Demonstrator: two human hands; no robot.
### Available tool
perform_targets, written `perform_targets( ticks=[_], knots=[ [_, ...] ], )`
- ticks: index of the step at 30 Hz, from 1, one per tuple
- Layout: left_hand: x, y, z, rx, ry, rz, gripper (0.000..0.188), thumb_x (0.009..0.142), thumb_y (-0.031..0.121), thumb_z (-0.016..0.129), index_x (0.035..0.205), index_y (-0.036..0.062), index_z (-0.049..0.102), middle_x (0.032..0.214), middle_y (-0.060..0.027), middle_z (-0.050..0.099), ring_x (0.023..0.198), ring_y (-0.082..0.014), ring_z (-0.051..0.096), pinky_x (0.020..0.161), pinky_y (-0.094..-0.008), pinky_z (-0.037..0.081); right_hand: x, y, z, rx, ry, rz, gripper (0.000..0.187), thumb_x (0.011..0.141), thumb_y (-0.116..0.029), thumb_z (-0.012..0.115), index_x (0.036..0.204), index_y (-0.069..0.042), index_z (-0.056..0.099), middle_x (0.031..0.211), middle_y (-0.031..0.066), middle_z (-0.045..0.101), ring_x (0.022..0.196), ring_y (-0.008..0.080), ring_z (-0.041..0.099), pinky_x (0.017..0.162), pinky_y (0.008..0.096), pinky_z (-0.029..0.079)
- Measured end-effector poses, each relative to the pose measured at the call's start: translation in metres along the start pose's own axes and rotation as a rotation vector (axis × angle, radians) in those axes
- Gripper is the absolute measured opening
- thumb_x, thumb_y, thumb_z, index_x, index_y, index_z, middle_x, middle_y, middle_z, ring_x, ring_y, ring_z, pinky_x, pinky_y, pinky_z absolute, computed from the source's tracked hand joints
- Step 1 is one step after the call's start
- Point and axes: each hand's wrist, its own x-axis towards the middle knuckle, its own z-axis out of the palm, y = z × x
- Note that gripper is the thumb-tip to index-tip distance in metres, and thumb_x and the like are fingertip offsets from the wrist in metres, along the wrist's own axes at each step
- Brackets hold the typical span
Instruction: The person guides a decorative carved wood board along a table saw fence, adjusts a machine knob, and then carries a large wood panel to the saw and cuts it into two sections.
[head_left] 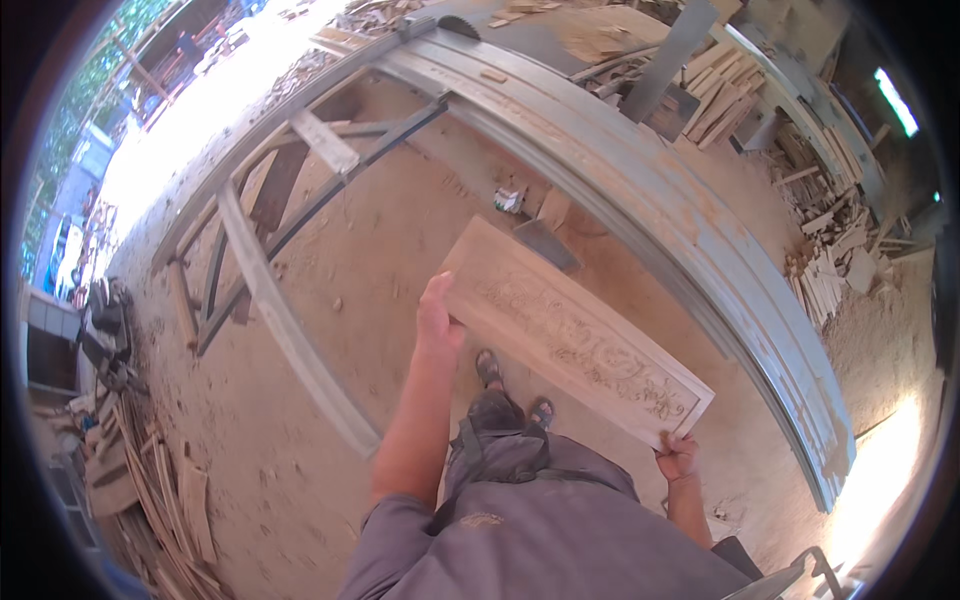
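A long carved wooden panel [570, 335] is held out in front of my body, slanting from upper left down to lower right. Scrollwork with curling leaves covers its face inside a raised border. My left hand [437, 312] grips the panel's near-left end, its fingers partly hidden at the edge. At the lower right corner, my right hand [678, 457] is closed on the panel, thumb on its upper face. Beyond the panel stretches a long metal machine table [640, 190] dusted with sawdust.
A metal frame with rails [265, 280] stands on the left of the dusty floor [330, 330]. A circular saw blade [458, 27] sits at the machine's far end. Wood offcuts [720, 90] are heaped at the right, and long scraps [165, 490] lie at lower left.
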Motion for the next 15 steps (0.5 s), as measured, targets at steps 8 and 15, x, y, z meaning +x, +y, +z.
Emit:
perform_targets(
  ticks=[8, 15],
  knots=[
    [0.148, 0.008, 0.089, 0.082, 0.043, -0.077, 0.039, 0.095, 0.019, 0.053, 0.129, -0.0004, 0.055, 0.126, -0.0155, 0.064, 0.117, -0.0312, 0.063, 0.099, -0.0486, 0.053, 0.091, -0.043, 0.15, 0.146, 0.067, 0.021, 0.077, 0.065, 0.005, 0.062, 0.14, 0.0, 0.049, 0.122, 0.0159, 0.067, 0.108, 0.0353, 0.066, 0.097, 0.0561, 0.054],
    [0.357, 0.006, 0.104, 0.073, -0.188, -0.299, 0.035, 0.095, 0.014, 0.053, 0.128, 0.001, 0.056, 0.113, -0.0121, 0.067, 0.098, -0.0254, 0.066, 0.085, -0.0423, 0.055, 0.218, -0.002, 0.223, 0.3, 0.201, -0.045, 0.075, 0.071, 0.004, 0.061, 0.144, -0.001, 0.045, 0.134, 0.0173, 0.061, 0.122, 0.0419, 0.059, 0.106, 0.0633, 0.046]
  ],
)
